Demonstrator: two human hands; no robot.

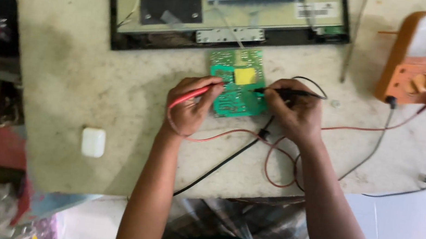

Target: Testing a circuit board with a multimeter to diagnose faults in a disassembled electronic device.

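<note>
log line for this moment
left hand: red probe | right hand: black probe | both tips on green circuit board | meter wired

Worn table (67,62), green circuit board (237,81), opened monitor (228,6), orange multimeter (423,65), white adapter (93,142)

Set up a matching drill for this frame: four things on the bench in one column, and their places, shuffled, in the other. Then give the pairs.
Things
1. red probe
2. black probe
3. orange meter
4. small white box

Places
A. far right of the table
B. in the right hand
C. near the table's front edge, left of the arms
D. in the left hand

Pairs: 1-D, 2-B, 3-A, 4-C. Both probe tips rest on the green circuit board.
</note>
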